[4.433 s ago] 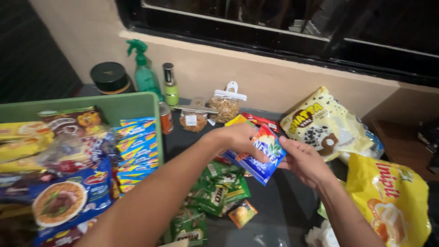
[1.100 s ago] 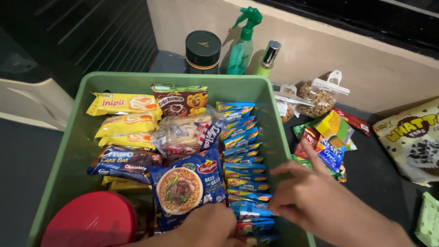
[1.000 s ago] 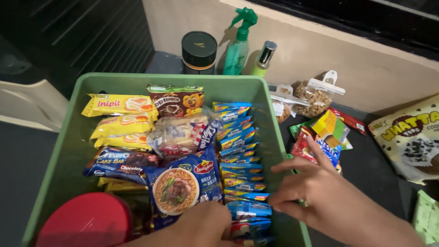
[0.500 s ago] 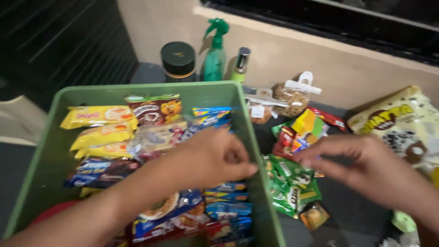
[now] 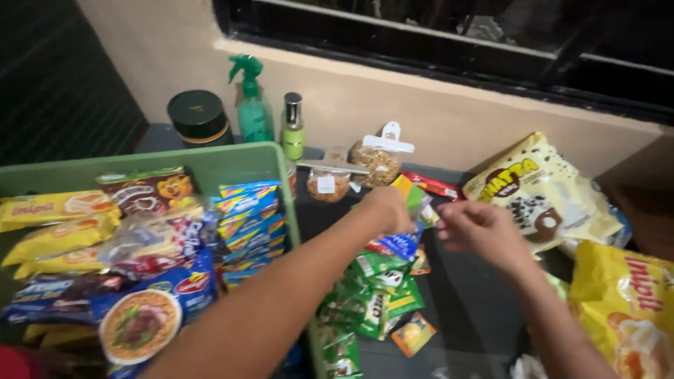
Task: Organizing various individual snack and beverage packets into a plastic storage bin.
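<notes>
Seen from above, the person's left hand [image 5: 387,209] reaches across a dark counter [image 5: 463,309] and closes its grip on a small stack of drink-mix sachets [image 5: 407,210], yellow, green and blue, lifted just above a loose pile of green sachets [image 5: 372,298]. How many sachets the stack holds cannot be told. The right hand [image 5: 481,231] hovers just to the right of it, fingers half curled, apparently holding nothing; motion blur hides the fingertips. The stack lies between the two hands, nearer the left, its long axis tilted up and away toward the wall. To the left stands one green bin [image 5: 232,160] packed with snack packets. Behind are two clipped bags of nuts [image 5: 375,160], one green spray bottle [image 5: 251,105] and one dark round tin [image 5: 199,118].
</notes>
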